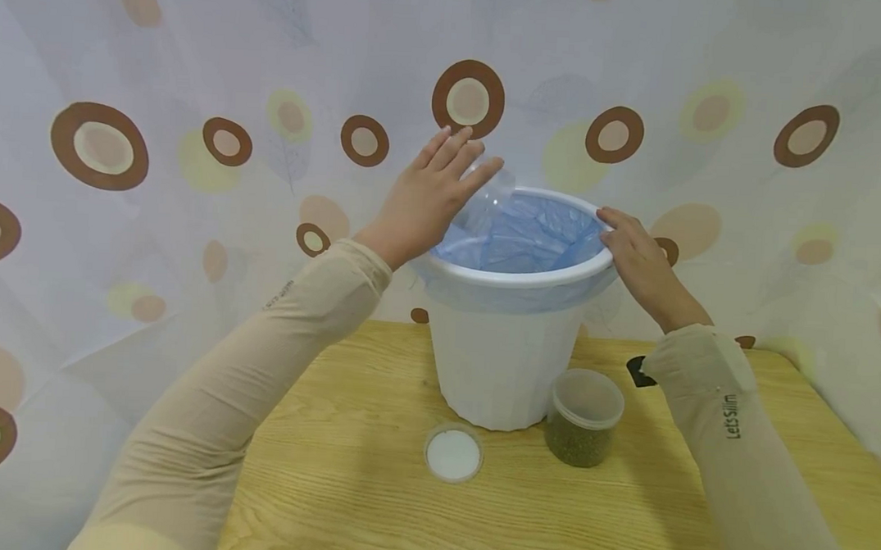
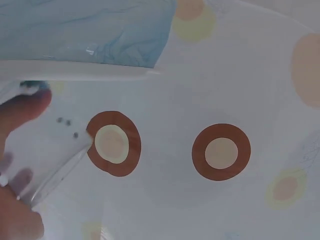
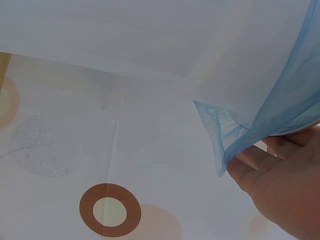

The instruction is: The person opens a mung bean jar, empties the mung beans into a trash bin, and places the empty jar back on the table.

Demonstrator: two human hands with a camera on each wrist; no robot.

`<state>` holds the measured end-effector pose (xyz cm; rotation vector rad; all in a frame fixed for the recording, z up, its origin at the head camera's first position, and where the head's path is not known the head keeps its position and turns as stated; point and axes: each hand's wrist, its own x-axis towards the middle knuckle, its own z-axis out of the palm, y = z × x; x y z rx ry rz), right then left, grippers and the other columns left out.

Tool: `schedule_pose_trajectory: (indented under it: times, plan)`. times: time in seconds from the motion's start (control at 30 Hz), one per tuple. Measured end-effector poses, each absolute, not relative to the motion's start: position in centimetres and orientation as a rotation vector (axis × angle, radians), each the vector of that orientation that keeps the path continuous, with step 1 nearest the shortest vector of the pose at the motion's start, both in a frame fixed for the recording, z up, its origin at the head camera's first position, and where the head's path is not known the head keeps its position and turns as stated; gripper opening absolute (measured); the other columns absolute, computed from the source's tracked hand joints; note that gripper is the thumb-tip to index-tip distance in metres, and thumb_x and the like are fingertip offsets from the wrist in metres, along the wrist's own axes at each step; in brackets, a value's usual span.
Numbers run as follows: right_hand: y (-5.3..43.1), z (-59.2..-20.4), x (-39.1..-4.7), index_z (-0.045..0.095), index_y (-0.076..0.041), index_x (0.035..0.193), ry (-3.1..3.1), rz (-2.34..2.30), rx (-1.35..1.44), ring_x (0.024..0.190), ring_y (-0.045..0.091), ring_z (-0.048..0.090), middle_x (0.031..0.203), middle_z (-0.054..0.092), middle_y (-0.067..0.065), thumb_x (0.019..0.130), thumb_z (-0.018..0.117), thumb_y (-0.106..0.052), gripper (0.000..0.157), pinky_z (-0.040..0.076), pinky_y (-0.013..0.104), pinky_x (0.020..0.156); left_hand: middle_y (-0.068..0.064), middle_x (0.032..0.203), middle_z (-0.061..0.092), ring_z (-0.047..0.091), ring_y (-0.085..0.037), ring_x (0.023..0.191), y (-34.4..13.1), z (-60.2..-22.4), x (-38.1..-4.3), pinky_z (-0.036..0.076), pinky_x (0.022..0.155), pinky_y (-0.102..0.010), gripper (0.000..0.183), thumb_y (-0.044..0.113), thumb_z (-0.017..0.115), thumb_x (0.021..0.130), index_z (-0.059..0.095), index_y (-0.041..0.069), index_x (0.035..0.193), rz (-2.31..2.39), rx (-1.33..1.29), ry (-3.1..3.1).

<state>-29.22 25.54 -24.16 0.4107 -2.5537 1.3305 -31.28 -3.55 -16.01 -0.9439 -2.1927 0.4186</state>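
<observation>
My left hand (image 1: 431,194) holds a clear plastic container (image 1: 491,197), tilted over the left side of a white trash bin (image 1: 499,351). In the left wrist view, a few dark specks (image 2: 68,122) show by the container's clear wall, near the fingers. A blue bag (image 1: 542,222) lines the bin and folds outward over its rim. At the right side of that rim, my right hand (image 1: 644,263) grips the edge and the bag. The right wrist view has the right fingers (image 3: 257,160) against the bag's loose blue corner.
In front of the bin, a clear tub (image 1: 585,417) with dark green grains stands on the wooden table (image 1: 342,492). A round white lid (image 1: 453,454) lies to its left. Some black object (image 1: 639,371) is beside the right sleeve. A patterned sheet (image 1: 391,51) hangs behind.
</observation>
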Motion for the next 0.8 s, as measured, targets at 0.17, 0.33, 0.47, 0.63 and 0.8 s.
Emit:
schedule_pose_trajectory:
  times: [0.17,0.33,0.47,0.63,0.8]
  plan:
    - [25.45,-24.18,-29.24,0.017,-0.01,0.154,-2.559,1.328,0.405,0.145,0.034,0.008,0.16,0.008,0.011,0.102,0.022,-0.035,0.058,0.011,0.059,0.113,-0.013,0.149,0.035,0.021,-0.03,0.143,-3.69,-15.95,-31.36,0.002,0.118,-0.036,0.064,-0.001,0.054,0.091,0.032,0.014,0.149,0.411,-0.936,-2.19]
    - [25.46,-24.22,-29.32,0.018,-0.009,0.154,-2.555,1.328,0.406,0.145,0.034,0.008,0.16,0.008,0.011,0.102,0.022,-0.034,0.058,0.011,0.06,0.113,-0.013,0.148,0.037,0.022,-0.031,0.143,-3.64,-16.17,-31.31,0.002,0.118,-0.036,0.062,-0.006,0.049,0.092,0.033,0.013,0.149,0.454,-0.996,-2.274]
    - [25.56,-24.15,-29.31,0.017,-0.01,0.154,-2.557,1.323,0.406,0.145,0.034,0.008,0.16,0.008,0.011,0.102,0.021,-0.034,0.058,0.011,0.06,0.112,-0.013,0.148,0.037,0.023,-0.031,0.143,-3.48,-16.16,-31.25,0.003,0.118,-0.036,0.064,-0.004,0.052,0.09,0.033,0.013,0.148,0.455,-0.999,-2.268]
    - [25.63,-24.19,-29.21,0.016,-0.011,0.154,-2.562,1.327,0.4,0.145,0.035,0.008,0.161,0.007,0.01,0.102,0.022,-0.034,0.058,0.011,0.061,0.112,-0.013,0.149,0.036,0.022,-0.03,0.143,-3.37,-16.29,-31.36,0.003,0.118,-0.037,0.064,-0.004,0.052,0.091,0.032,0.014,0.149,0.458,-1.014,-2.279]
    - [25.64,-24.24,-29.23,0.016,-0.011,0.155,-2.562,1.33,0.397,0.145,0.034,0.008,0.161,0.008,0.01,0.102,0.022,-0.034,0.058,0.011,0.06,0.112,-0.013,0.15,0.034,0.021,-0.029,0.143,-3.47,-16.02,-31.52,0.002,0.118,-0.035,0.068,0.003,0.06,0.089,0.032,0.014,0.15,0.376,-0.901,-2.139]
